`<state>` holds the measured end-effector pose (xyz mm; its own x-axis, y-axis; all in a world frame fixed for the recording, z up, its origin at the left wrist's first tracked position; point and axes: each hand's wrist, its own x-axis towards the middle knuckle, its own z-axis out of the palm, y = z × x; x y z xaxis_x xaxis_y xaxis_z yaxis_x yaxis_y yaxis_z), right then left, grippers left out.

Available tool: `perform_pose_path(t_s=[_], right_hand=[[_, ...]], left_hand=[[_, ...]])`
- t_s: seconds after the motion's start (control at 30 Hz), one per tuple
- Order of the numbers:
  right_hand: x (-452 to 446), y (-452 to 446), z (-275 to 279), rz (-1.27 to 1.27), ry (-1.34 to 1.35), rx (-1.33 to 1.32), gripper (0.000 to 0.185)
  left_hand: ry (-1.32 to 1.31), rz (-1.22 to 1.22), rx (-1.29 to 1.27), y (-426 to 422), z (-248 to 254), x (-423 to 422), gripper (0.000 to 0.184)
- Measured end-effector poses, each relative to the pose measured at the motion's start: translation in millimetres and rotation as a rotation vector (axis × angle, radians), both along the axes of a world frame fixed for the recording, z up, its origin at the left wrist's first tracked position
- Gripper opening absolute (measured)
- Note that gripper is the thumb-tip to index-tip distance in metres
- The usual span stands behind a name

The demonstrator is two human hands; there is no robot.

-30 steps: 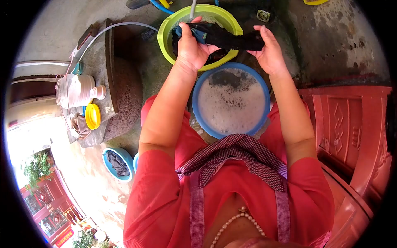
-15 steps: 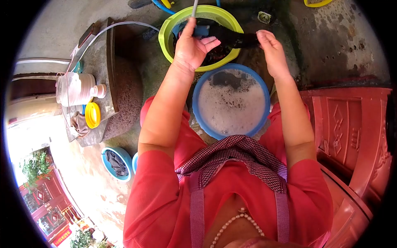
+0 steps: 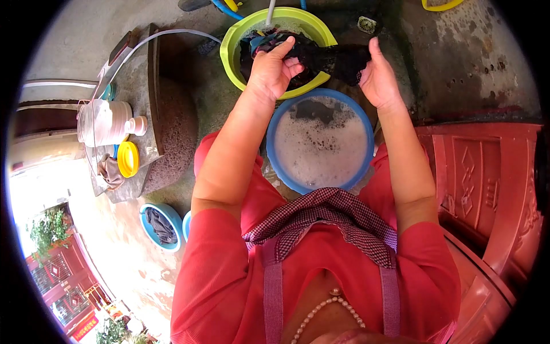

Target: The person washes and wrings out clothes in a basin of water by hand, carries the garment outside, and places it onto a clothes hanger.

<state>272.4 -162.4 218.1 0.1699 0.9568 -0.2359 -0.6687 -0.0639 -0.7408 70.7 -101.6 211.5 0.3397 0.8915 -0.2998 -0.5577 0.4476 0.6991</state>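
Note:
A wet-looking black cloth garment (image 3: 341, 62) stretches between my two hands, over the right rim of the yellow-green basin (image 3: 228, 53). My left hand (image 3: 272, 71) is above that basin, its thumb and curled fingers closed on one end of the garment. At the other end, beyond the rim, my right hand (image 3: 377, 79) grips the cloth with its thumb upright; its fingertips are partly hidden by the fabric. More dark and blue clothes (image 3: 259, 43) lie in the basin's water. Nearer to me, the blue basin (image 3: 272, 153) holds grey, foamy water.
A pale pipe (image 3: 271, 12) reaches into the yellow-green basin. To the left, a stone ledge (image 3: 146, 109) carries a clear plastic jar (image 3: 103, 123) and a yellow lid (image 3: 128, 159). A small light-blue basin (image 3: 164, 243) holds dark cloth. Red carved panels (image 3: 472, 183) stand at right.
My left hand has shifted slightly right and its thumb has come down over the cloth. The garment hangs wider by my right hand, whose thumb now points up. Blue cloth in the basin has moved.

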Motion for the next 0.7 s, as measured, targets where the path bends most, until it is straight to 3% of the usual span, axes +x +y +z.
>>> perform_pose_path(t_s=[0.13, 0.4, 0.6, 0.7], right_hand=[[9, 6, -24, 0.038, -0.122, 0.096, 0.017], [2, 5, -16, -0.057, -0.061, 0.054, 0.02], [12, 0, 6, -0.027, 0.17, 0.148, 0.018], [29, -2, 8, 0.038, 0.215, 0.226, 0.021]], left_hand=[[0.042, 0.011, -0.011, 0, -2, 0, 0.014], [0.2, -0.008, 0.004, -8, -3, 8, 0.028], [0.381, -0.301, -0.172, -8, -2, 6, 0.055], [0.607, -0.469, -0.129, -5, -8, 4, 0.059]])
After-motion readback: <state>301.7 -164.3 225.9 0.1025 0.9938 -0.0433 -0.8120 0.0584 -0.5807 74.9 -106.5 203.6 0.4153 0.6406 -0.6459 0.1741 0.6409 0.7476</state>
